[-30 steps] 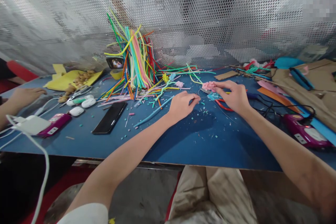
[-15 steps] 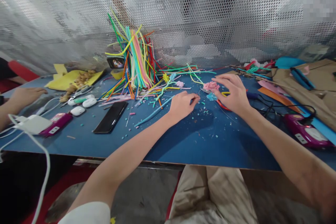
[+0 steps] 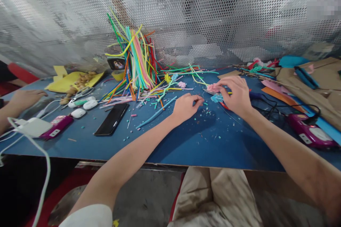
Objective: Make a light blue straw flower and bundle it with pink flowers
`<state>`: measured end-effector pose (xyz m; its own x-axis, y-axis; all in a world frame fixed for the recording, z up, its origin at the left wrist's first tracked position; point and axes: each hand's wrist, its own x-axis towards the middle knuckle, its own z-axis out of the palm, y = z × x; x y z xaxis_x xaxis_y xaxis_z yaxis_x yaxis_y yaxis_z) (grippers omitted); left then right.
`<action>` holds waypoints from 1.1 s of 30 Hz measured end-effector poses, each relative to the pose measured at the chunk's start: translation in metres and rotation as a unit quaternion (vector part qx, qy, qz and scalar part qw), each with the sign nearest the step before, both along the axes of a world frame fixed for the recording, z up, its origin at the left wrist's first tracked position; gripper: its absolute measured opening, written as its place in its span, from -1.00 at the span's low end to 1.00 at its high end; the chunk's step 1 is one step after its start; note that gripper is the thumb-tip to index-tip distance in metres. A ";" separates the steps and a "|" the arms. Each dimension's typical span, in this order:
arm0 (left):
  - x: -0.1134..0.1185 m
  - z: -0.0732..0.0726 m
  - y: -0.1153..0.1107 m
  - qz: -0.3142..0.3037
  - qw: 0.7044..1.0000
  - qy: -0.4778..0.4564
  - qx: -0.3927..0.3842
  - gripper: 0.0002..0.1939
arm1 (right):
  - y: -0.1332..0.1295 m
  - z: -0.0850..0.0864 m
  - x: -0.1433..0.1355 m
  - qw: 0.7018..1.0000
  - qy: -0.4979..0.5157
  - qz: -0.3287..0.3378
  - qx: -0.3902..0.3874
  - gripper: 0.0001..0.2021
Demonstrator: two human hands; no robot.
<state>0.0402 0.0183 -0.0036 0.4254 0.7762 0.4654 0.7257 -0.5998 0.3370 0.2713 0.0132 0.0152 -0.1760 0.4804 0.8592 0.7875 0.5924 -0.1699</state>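
Observation:
My right hand (image 3: 233,92) has its thumb and fingers closed on a fluffy pink piece (image 3: 213,88) at the right of centre. Just below that piece lies a light blue one (image 3: 217,98), with red and yellow handles partly hidden by the hand. My left hand (image 3: 188,106) hovers over the blue table, thumb and index fingertips close together; whatever may be between them is too small to tell. A light blue stem (image 3: 156,112) lies left of it. Behind are small yellow (image 3: 167,77) and pale pink (image 3: 182,84) fluffy pieces.
A tall bundle of coloured stems (image 3: 138,60) stands at the back. To the left are a black phone (image 3: 112,119), white cases, cables and another person's hand (image 3: 29,97). Purple power strip (image 3: 311,131), brown paper and blue-handled pliers (image 3: 306,78) are at right. Blue scraps dot the table (image 3: 170,149).
My right hand's fingers have closed on the pink piece, which they were held around more loosely before. My left hand has hardly moved.

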 end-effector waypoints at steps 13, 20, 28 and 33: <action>-0.019 0.009 0.024 -0.015 0.982 -0.186 0.000 -0.78 | 0.011 -0.009 0.012 0.977 0.187 -0.038 -0.091 -0.81; -0.012 0.011 0.009 -0.022 0.972 -0.234 0.022 -0.73 | -0.004 -0.017 -0.014 0.954 0.165 0.108 -0.228 -0.75; 0.001 0.005 -0.008 -0.073 0.974 -0.215 0.001 -0.73 | -0.021 -0.022 -0.044 0.865 0.318 0.229 -0.313 -0.78; 0.002 0.001 -0.008 -0.078 0.977 -0.200 -0.003 -0.71 | -0.015 -0.028 -0.041 0.843 0.357 0.234 -0.328 -0.85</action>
<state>0.0420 0.0100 -0.0030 0.3238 0.7201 0.6136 0.4352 -0.6893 0.5792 0.2307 -0.0020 -0.0130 -0.0282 0.9149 0.4028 0.0521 0.4037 -0.9134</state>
